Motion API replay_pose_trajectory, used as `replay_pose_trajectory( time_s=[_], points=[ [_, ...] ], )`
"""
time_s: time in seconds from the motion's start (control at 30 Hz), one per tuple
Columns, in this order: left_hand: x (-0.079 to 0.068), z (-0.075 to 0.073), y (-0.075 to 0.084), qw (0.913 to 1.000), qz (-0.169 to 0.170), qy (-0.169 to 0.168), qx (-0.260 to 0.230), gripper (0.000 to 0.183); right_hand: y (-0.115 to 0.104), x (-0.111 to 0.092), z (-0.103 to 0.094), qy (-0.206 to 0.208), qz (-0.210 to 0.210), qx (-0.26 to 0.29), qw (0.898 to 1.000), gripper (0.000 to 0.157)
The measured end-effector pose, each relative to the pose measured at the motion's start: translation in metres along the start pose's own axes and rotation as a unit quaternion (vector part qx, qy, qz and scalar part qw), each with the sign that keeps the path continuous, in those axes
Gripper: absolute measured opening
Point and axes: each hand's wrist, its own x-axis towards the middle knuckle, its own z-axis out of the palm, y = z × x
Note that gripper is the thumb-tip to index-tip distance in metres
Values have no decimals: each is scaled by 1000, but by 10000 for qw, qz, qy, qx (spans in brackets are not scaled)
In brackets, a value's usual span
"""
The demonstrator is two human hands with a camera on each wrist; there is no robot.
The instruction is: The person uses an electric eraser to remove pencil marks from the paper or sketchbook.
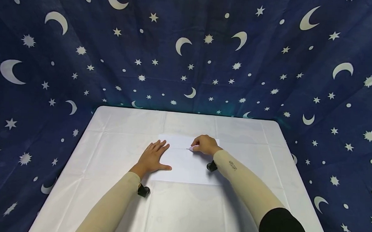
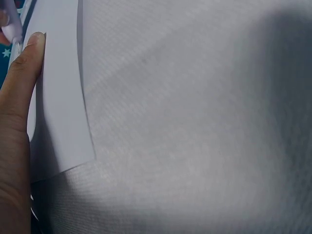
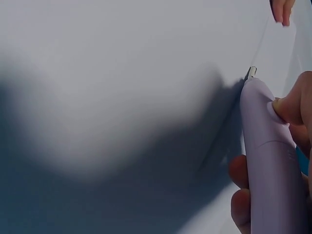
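Note:
A white sheet of paper [image 1: 184, 169] lies on the white-covered table. My left hand [image 1: 153, 157] rests spread over its left side, fingers straight and thumb pointing right. In my right hand [image 1: 205, 144] I grip a pale lavender utility knife [image 3: 270, 156], thumb pressed on its slider button [image 3: 277, 112]. A short metal blade [image 3: 251, 72] sticks out at the tip and meets the paper. From the blade a thin straight line [image 1: 178, 149] runs left across the sheet towards my left fingertips. The left wrist view shows my left thumb [image 2: 24, 68] lying over the paper.
The white tablecloth [image 1: 185, 211] has fold creases. A dark blue curtain [image 1: 164, 36] with moons and stars hangs behind the table and at its sides. Small black devices sit at my left wrist [image 1: 143, 191] and my right wrist [image 1: 212, 166].

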Motion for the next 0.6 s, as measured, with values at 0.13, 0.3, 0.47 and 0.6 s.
replay_pose_trajectory(
  time_s=[0.13,0.3,0.47,0.6],
  points=[
    [-1,1,-1,10000,3,-22,13,110,13,-6,-5,-8,70,16,10000,12],
    [-1,4,-2,10000,15,12,-3,110,30,-16,-10,5,120,123,9999,14],
    [0,4,-2,10000,-31,-12,20,111,49,-28,-13,82,282,339,9990,15],
    [0,4,-2,10000,-49,-35,23,112,62,-40,-8,259,296,822,9958,16]
  ],
)
